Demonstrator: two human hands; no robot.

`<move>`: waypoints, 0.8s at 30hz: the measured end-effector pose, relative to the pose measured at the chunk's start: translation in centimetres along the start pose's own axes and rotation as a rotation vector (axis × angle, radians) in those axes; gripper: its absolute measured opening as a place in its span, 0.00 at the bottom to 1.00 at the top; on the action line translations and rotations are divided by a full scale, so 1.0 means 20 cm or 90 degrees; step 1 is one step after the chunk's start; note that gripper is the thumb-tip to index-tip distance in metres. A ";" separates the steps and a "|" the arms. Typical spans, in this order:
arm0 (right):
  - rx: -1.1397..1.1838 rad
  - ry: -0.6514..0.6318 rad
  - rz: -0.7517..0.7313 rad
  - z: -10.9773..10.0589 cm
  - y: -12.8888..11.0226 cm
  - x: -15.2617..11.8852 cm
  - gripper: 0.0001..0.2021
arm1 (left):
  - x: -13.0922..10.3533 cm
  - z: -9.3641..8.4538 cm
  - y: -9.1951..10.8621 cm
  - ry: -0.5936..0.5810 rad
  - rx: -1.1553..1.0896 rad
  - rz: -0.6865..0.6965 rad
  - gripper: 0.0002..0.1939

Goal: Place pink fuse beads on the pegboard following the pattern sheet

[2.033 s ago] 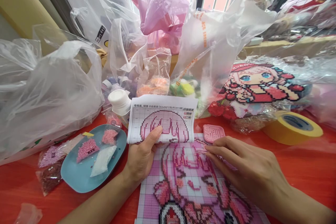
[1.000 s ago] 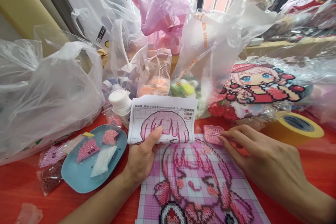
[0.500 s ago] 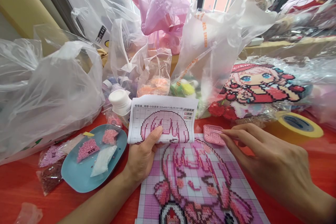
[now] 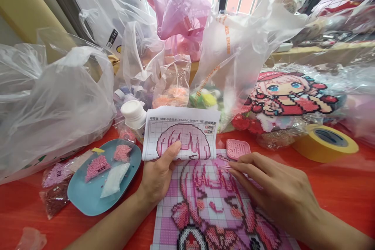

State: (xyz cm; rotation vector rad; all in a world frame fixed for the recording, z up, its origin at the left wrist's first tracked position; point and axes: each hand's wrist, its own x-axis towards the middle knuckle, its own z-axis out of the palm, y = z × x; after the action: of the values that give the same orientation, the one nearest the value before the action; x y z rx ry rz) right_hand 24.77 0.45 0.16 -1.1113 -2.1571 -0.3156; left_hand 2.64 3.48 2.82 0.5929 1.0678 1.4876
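Note:
My left hand (image 4: 161,174) grips a folded paper pattern chart (image 4: 183,133), thumb on its front, above the top left of the pegboard. Pink tweezers (image 4: 225,167) are pinched in my right hand (image 4: 272,185), their tips over the hair part of the bead picture. That picture, a pink-haired cartoon figure made of fuse beads, covers much of the gridded pegboard (image 4: 166,226). Just beyond my right fingers sits a small pink slotted tray (image 4: 238,149) holding some beads. Whether a bead is between the tweezer tips is too small to tell.
At left, a blue plate (image 4: 84,203) bears several small bead bags. A white bottle (image 4: 133,114) stands behind the chart. Yellow tape (image 4: 325,143) lies at right, near a finished bead picture (image 4: 295,93). Plastic bags (image 4: 234,58) line the back by the window.
My right hand has moved left and toward me, carrying the tweezers from the pink tray to over the bead picture's hair. My left hand keeps the chart in place.

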 end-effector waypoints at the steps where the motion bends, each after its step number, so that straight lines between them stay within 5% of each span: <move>1: -0.001 -0.002 -0.001 0.00 0.00 0.00 0.08 | 0.00 0.00 0.00 0.001 0.004 0.000 0.34; 24: -0.005 -0.009 -0.010 0.01 0.00 -0.01 0.06 | 0.01 -0.01 -0.01 -0.008 -0.008 0.001 0.33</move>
State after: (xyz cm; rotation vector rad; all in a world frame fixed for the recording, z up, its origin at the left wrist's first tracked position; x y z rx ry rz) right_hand 24.80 0.49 -0.15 -1.1051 -2.1796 -0.3249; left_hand 2.46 3.53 2.47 0.5933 1.0485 1.4896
